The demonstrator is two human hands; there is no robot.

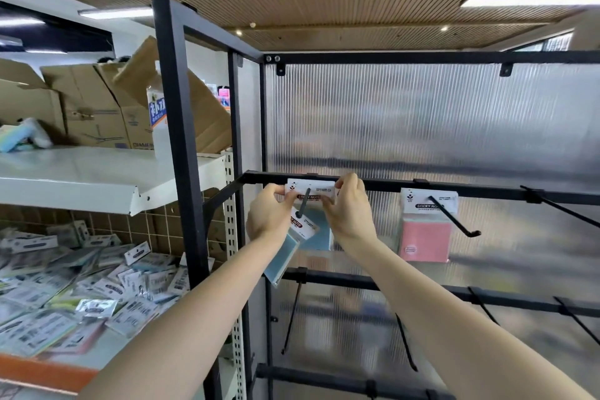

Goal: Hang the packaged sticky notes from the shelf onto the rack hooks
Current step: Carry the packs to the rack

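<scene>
Fingers [328,201] of both hands pinch the sticky-note pack's [319,191] header card, threaded on the hook [303,204].

You have two hands up, left hand [271,214] and right hand [349,208]. Count two blue packs [310,191] at the first hook [303,204]: one on it, a second [285,253] dangling below. One pink pack [425,230] hangs on the next hook [454,217]. The pile [81,295] on the shelf holds too many packs to count. Two cartons [97,107] sit above.
</scene>
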